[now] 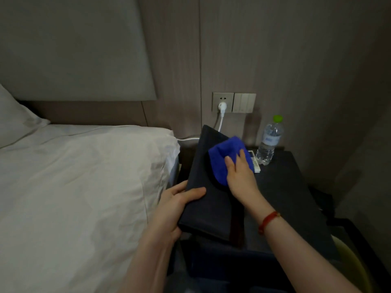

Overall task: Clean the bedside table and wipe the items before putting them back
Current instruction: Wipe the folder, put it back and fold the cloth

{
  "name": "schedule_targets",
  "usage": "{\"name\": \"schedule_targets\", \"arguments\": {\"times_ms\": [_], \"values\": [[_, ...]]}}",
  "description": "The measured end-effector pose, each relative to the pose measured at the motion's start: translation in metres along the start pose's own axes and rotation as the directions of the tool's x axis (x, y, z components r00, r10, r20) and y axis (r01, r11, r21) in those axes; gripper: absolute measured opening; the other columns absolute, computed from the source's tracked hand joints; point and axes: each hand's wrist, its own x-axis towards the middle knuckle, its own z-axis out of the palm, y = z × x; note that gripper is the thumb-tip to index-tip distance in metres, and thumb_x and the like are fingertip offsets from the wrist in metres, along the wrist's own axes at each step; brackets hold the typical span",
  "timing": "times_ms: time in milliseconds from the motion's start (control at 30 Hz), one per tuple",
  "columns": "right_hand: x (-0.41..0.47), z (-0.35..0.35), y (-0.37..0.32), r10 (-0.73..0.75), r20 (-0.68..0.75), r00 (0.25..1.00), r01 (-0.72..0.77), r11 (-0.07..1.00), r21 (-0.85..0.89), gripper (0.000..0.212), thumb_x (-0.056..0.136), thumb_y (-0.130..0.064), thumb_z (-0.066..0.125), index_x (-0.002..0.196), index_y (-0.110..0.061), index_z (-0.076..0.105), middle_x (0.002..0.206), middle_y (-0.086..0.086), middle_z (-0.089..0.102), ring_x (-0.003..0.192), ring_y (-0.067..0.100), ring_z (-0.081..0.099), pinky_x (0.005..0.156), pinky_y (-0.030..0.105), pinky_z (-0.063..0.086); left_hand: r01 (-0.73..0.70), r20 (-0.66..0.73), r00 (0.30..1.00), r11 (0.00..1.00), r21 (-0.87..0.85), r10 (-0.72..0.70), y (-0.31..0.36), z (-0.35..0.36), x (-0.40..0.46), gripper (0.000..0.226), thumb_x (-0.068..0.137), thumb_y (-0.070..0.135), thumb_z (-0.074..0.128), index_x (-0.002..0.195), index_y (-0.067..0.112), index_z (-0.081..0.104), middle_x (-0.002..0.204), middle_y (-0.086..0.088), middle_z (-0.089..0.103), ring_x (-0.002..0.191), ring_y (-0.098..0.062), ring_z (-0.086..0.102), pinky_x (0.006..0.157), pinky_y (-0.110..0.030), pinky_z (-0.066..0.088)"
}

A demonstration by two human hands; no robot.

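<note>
Pillow [14, 121]: white, lay at the far left on the bed.

Bed sheet [74, 187]: white, creased, ran up to the left of the left hand's knuckles.

Left hand [175, 206]: fingers curled round the near left edge of the dark folder [211, 199], thumb laid flat across its top face, the remaining fingers tucked under and out of sight. It gripped the folder and held it tilted above the bedside table [292, 187].

Dark folder: flat, rectangular, navy or black, its far corner raised toward the wall, its near corner beside the left palm.

Blue cloth [227, 157]: microfibre, bunched, lay on the folder's upper face, directly under and ahead of the right fingertips.

Right hand [241, 176]: fingers straight and slightly spread, pressed down on the cloth, nothing clenched. A red cord bracelet [268, 222] sat on its wrist.

White plug [222, 107] with cable: in the wall socket, beyond the right fingertips.

Remote control [255, 162]: white, mostly hidden by the cloth, just right of the right fingers, on the table.

Water bottle [268, 142]: clear, green cap, upright at the table's back, to the right of the remote.
</note>
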Motion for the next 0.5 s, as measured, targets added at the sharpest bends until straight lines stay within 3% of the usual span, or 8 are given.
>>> {"name": "schedule_targets", "arguments": {"times_ms": [100,200,233,300,400,500], "values": [[-0.024,-0.007,0.022,0.120,0.073,0.990,-0.133,0.969,0.210,0.049,0.099,-0.032,0.033,0.142,-0.009,0.031,0.148,0.012,0.036,0.131,0.023,0.039,0.106,0.028,0.030,-0.032,-0.027,0.999,0.996,-0.077,0.030,-0.004,0.011,0.013,0.046,0.057,0.009,0.070,0.102,-0.001,0.067,0.093,-0.020,0.073,0.073,-0.026,0.071,0.058,-0.028,0.058],[-0.050,-0.010,0.033,0.073,0.203,0.976,-0.148,0.911,0.386,0.030,0.097,-0.023,0.040,0.125,-0.014,0.047,0.127,0.003,0.056,0.101,0.006,0.056,0.082,0.008,0.044,-0.081,-0.072,0.995,0.992,-0.101,0.074,-0.006,0.017,0.028,0.058,0.058,0.014,0.072,0.113,-0.001,0.063,0.101,-0.021,0.071,0.082,-0.029,0.070,0.062,-0.030,0.058],[-0.055,-0.012,0.036,0.055,0.223,0.973,-0.155,0.873,0.461,0.034,0.095,-0.020,0.045,0.129,-0.015,0.045,0.126,0.000,0.056,0.103,0.005,0.057,0.085,0.008,0.044,-0.097,-0.072,0.993,0.991,-0.098,0.090,-0.007,0.019,0.033,0.062,0.057,0.016,0.073,0.116,0.000,0.061,0.103,-0.021,0.070,0.084,-0.029,0.070,0.063,-0.030,0.058],[-0.056,-0.022,0.044,0.080,0.265,0.961,-0.231,0.761,0.607,0.045,0.089,-0.017,0.056,0.132,-0.016,0.045,0.125,0.001,0.059,0.110,0.013,0.059,0.095,0.022,0.046,-0.120,-0.048,0.992,0.989,-0.087,0.116,-0.010,0.021,0.041,0.067,0.055,0.020,0.076,0.118,0.001,0.061,0.104,-0.019,0.070,0.087,-0.029,0.070,0.064,-0.029,0.057],[-0.053,-0.045,0.047,0.120,0.453,0.884,-0.432,0.583,0.689,0.043,0.073,-0.020,0.069,0.115,-0.013,0.060,0.106,0.004,0.072,0.097,0.017,0.068,0.077,0.026,0.055,-0.118,0.037,0.992,0.991,-0.058,0.120,-0.017,0.022,0.047,0.068,0.055,0.026,0.080,0.118,0.005,0.062,0.106,-0.015,0.071,0.094,-0.028,0.069,0.068,-0.028,0.057],[-0.056,-0.048,0.050,0.127,0.420,0.899,-0.394,0.654,0.646,0.037,0.071,-0.021,0.072,0.106,-0.012,0.064,0.097,0.002,0.074,0.089,0.015,0.070,0.066,0.021,0.054,-0.110,0.101,0.990,0.992,0.067,0.103,-0.021,0.020,0.053,0.067,0.059,0.032,0.079,0.119,0.009,0.061,0.103,-0.008,0.073,0.093,-0.023,0.070,0.067,-0.024,0.056]]}}
